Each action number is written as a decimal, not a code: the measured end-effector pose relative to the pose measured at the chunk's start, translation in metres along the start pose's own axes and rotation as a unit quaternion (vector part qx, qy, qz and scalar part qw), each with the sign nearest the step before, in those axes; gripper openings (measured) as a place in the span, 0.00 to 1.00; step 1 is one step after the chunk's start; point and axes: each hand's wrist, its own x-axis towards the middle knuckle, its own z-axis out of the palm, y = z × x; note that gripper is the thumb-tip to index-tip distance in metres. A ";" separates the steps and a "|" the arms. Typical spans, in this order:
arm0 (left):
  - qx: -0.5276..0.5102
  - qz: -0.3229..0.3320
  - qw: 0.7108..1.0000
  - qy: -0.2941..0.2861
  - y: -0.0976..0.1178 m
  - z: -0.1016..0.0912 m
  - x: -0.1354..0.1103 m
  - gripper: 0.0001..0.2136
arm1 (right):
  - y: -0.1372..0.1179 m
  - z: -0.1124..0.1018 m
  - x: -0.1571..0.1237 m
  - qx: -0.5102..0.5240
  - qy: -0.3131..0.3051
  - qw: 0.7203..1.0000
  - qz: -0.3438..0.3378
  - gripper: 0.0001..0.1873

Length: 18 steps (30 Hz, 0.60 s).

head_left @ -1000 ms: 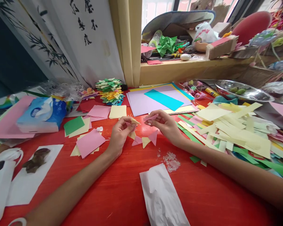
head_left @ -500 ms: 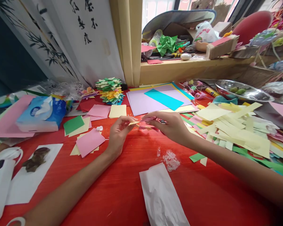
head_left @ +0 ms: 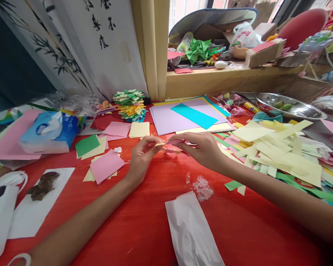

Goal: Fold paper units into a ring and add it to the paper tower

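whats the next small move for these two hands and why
Probably a gentle push of the folded pink paper piece in the right hand toward the folded pale-yellow paper piece in the left hand: both are pinched at the fingertips, their ends meeting or overlapping, though whether they interlock is too small to tell.

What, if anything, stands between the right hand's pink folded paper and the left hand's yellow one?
Nothing visible. The pink folded paper in the right hand appears to overlap the yellow folded paper in the left hand; contact itself is unclear.
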 end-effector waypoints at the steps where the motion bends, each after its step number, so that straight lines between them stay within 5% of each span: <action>1: -0.002 0.001 1.000 0.000 0.000 0.000 0.000 0.01 | 0.000 0.000 0.000 0.000 -0.002 1.000 0.000 0.09; 18: 0.017 -0.003 1.000 0.010 0.001 0.001 -0.001 0.03 | 0.002 0.000 0.000 0.044 -0.016 0.997 0.068 0.09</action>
